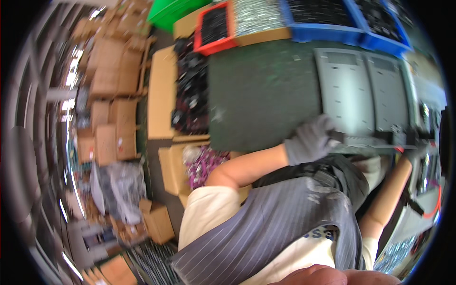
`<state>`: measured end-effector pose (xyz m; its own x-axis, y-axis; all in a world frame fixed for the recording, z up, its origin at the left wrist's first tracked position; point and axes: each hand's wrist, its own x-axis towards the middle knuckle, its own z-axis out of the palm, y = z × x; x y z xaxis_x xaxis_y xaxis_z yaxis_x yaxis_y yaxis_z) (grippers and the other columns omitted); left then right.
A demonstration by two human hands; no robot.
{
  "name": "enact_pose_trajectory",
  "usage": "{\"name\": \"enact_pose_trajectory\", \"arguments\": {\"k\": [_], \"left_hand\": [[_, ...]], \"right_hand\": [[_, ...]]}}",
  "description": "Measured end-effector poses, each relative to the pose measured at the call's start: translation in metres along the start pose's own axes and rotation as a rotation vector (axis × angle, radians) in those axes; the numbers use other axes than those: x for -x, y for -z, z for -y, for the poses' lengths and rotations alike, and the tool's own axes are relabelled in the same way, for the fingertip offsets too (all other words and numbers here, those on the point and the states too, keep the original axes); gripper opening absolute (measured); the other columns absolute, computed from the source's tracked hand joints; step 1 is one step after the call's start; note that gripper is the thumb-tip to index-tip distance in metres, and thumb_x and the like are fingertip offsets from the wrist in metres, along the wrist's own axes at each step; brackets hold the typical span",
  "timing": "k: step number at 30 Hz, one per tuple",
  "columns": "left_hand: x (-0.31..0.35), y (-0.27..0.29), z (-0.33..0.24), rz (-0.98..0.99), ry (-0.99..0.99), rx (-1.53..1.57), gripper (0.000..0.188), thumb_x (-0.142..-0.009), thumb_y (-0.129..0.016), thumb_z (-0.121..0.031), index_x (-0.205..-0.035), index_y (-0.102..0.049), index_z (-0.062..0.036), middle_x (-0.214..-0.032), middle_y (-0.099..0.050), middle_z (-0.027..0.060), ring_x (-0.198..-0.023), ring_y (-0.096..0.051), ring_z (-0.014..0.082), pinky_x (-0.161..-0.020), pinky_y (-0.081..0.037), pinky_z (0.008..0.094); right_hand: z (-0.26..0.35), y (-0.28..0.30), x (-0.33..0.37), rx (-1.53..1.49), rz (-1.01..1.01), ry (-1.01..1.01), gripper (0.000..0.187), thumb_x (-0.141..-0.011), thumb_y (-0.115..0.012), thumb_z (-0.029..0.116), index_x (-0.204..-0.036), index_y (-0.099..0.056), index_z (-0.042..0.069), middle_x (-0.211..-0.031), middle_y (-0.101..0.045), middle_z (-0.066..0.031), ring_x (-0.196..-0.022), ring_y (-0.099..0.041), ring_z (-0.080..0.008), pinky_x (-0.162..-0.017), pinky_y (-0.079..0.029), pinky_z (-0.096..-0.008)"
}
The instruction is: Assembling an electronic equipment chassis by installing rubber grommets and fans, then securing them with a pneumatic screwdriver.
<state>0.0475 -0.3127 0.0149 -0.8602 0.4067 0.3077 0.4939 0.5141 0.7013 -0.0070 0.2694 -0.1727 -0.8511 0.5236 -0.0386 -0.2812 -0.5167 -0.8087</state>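
My left hand (311, 140), in a grey work glove, is closed at the left end of a long thin metal rail with black fittings (362, 141). Towards its other end my right hand (417, 145), also gloved, is closed around the bar, though motion smears its fingers. The rail lies crosswise over the near edge of two grey metal panels (344, 95) with small slots, set side by side on the dark green table (261, 95). Whether rail and panels touch I cannot tell.
Along the table's far edge stand a red bin (213, 46) and blue bins (325, 34) of dark parts. Black parts (192, 90) fill a box on the left, with a carton of purple pieces (204, 166) nearer me. Stacked cardboard boxes (114, 66) stand farther left.
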Motion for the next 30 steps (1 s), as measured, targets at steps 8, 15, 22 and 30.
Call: {"name": "enact_pose_trajectory", "arguments": {"k": [8,15,22,30], "left_hand": [[0.019,0.098,0.025,-0.190,0.035,-0.239,0.040,-0.089,-0.049,-0.043,-0.107,-0.053,-0.0071,-0.099,-0.055,0.0131,-0.092,-0.057,0.0274,-0.081,-0.047,0.0397],[0.126,0.232,0.164,-0.585,0.766,-0.881,0.052,-0.077,-0.068,-0.030,-0.120,-0.047,-0.0090,-0.113,-0.052,0.0142,-0.107,-0.049,0.0328,-0.091,-0.042,0.0422],[0.242,0.269,0.228,-0.401,1.381,-0.902,0.077,-0.075,-0.066,-0.045,-0.137,-0.035,-0.0123,-0.130,-0.044,0.0206,-0.118,-0.043,0.0396,-0.099,-0.037,0.0464],[0.248,0.291,0.242,-0.389,1.541,-0.822,0.102,-0.063,-0.075,-0.057,-0.141,-0.026,-0.0145,-0.136,-0.036,0.0203,-0.125,-0.036,0.0376,-0.101,-0.034,0.0471]], "right_hand": [[0.027,-0.104,0.038,0.107,0.205,-0.079,0.037,-0.092,-0.043,0.035,-0.092,-0.060,0.002,-0.088,-0.060,-0.0111,-0.087,-0.055,-0.0253,-0.086,-0.043,-0.0408],[0.039,-0.150,0.061,0.185,0.047,-0.055,0.037,-0.091,-0.040,0.027,-0.107,-0.056,-0.002,-0.104,-0.058,-0.0151,-0.100,-0.055,-0.0310,-0.094,-0.042,-0.0512],[0.037,-0.187,0.079,0.096,0.176,-0.039,0.049,-0.093,-0.034,0.030,-0.128,-0.046,-0.002,-0.129,-0.050,-0.0171,-0.119,-0.048,-0.0314,-0.103,-0.036,-0.0481],[0.033,-0.172,0.083,-0.223,0.729,-0.175,0.048,-0.094,-0.033,0.032,-0.130,-0.041,0.001,-0.129,-0.046,-0.0151,-0.117,-0.046,-0.0286,-0.100,-0.039,-0.0413]]}}
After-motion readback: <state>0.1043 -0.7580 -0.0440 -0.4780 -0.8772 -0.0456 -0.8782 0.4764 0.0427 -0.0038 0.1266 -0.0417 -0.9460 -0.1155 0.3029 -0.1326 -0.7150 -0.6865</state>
